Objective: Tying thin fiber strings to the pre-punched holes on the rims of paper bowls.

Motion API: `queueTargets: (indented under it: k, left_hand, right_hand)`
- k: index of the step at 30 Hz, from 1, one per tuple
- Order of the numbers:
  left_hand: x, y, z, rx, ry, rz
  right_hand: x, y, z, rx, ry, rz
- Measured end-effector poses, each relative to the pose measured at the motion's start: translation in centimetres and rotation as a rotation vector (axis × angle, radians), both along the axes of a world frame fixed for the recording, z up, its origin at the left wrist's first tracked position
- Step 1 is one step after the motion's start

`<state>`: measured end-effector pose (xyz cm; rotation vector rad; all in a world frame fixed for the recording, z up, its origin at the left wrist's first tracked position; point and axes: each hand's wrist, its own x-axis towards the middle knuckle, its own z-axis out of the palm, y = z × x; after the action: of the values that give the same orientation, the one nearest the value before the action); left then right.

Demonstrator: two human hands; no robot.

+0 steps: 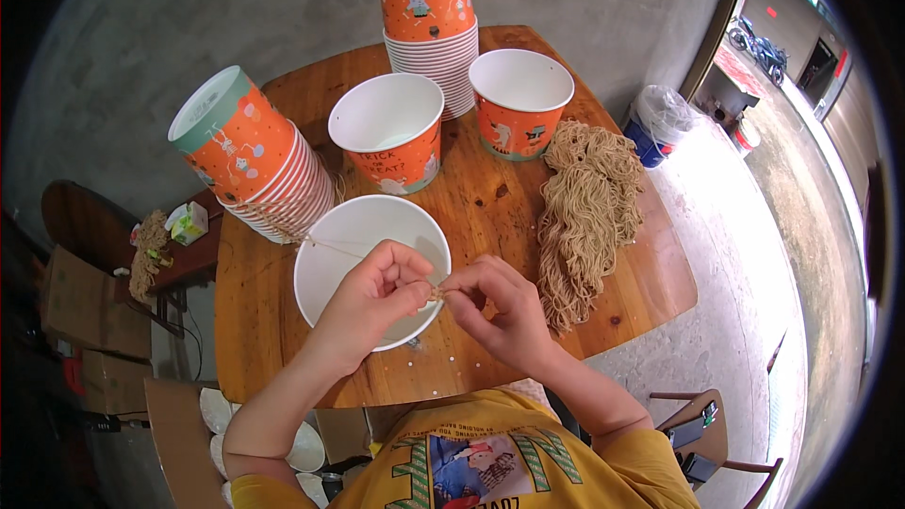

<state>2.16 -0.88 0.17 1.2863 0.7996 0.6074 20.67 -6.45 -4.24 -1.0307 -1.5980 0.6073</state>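
Observation:
My left hand (377, 297) and my right hand (500, 306) meet over the near rim of a white paper bucket (353, 236) and pinch a thin tan string (325, 245) between their fingertips. The string runs across the bucket's mouth toward its far left rim. A pile of tan string bundles (584, 212) lies on the round wooden table (471, 198) just right of my right hand. Two more open orange-and-white buckets (388, 137) (520, 104) stand behind.
A tilted stack of orange buckets (250, 155) lies at the left, an upright inverted stack (429, 24) at the back. Cardboard boxes (85, 320) and a small side table sit far left. A blue-and-white bin (660, 123) stands right; a wooden chair (707, 434) is at lower right.

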Motion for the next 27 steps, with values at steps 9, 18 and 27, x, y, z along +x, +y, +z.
queueTargets:
  k: [9,18,27]
  left_hand:
    - [0.1,-0.5,-0.1,0.175,0.053,0.019]
    - [-0.1,-0.3,0.1,0.152,0.029,0.022]
    - [-0.2,-0.4,0.4,0.244,0.170,-0.022]
  right_hand:
    - [-0.1,-0.2,-0.3,-0.023,0.042,0.013]
    - [0.1,-0.2,-0.9,0.144,-0.145,-0.049]
    - [-0.1,-0.3,-0.7,0.074,-0.027,-0.019]
